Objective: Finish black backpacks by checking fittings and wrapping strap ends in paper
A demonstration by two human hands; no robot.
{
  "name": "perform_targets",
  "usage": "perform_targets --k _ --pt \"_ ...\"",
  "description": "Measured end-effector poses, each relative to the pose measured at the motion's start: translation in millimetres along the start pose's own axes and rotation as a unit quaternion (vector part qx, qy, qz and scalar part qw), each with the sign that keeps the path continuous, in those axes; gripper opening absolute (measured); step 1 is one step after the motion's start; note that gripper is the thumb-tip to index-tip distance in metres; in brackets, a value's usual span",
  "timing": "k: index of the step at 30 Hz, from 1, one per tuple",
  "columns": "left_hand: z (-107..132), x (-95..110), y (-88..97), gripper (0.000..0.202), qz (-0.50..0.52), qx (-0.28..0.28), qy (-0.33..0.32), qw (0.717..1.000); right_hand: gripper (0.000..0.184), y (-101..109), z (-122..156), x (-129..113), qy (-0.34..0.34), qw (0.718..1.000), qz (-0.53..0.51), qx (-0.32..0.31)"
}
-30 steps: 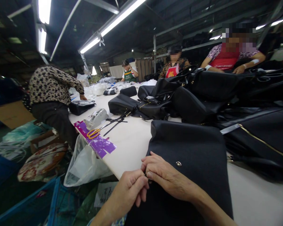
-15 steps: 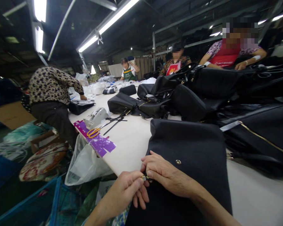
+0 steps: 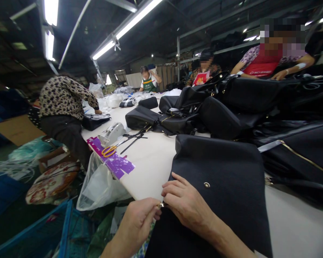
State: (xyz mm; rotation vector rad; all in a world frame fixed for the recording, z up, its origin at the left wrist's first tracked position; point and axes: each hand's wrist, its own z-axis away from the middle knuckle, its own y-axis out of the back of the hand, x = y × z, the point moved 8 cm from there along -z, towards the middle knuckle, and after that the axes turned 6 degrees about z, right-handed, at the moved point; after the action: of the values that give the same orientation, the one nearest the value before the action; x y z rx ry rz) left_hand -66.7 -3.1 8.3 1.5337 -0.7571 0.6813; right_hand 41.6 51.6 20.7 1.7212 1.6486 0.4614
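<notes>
Black bag (image 3: 234, 182), one, lay lower right of centre on the white surface (image 3: 150, 152). Left hand (image 3: 140, 220) pinched a gold-toned fitting (image 3: 160, 205) beside its left edge; right hand (image 3: 187, 200) curved against it, grip hidden. Outward: yellow-handled scissors (image 3: 115, 146), left of centre; heaped black bags (image 3: 218, 120), upper right.

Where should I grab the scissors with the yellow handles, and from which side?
Probably by the yellow handles, coming from the left edge of the table. The loops lie near that edge, on the purple strip, while the blades point inward, so the sharp end should face away from you.
</notes>
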Motion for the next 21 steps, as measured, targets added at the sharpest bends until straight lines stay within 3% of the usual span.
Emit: perform_targets --k 4,8,10,15,21 --pt "5 -19 -2.3 0.042 0.134 0.009 0.103 0.986 0.031 3 1 -12 0.028 0.997 0.048 0.044" --pt "8 -39 -26.4 0.067 0.263 -0.012 0.216 0.940 0.034 5 3 -16 0.029 0.995 0.067 0.067" --pt "6 -44 -38.0 0.070 0.298 -0.014 0.245 0.923 0.035 5 4 -16 0.028 0.995 0.069 0.067" --pt "0 -47 -43.1 0.057 0.301 0.013 0.246 0.921 0.034 4 5 -13 0.020 0.996 0.052 0.069" --pt "5 -41 -48.4 0.049 0.370 -0.052 0.232 0.898 0.027 2 3 -10 0.007 0.999 0.009 0.041"
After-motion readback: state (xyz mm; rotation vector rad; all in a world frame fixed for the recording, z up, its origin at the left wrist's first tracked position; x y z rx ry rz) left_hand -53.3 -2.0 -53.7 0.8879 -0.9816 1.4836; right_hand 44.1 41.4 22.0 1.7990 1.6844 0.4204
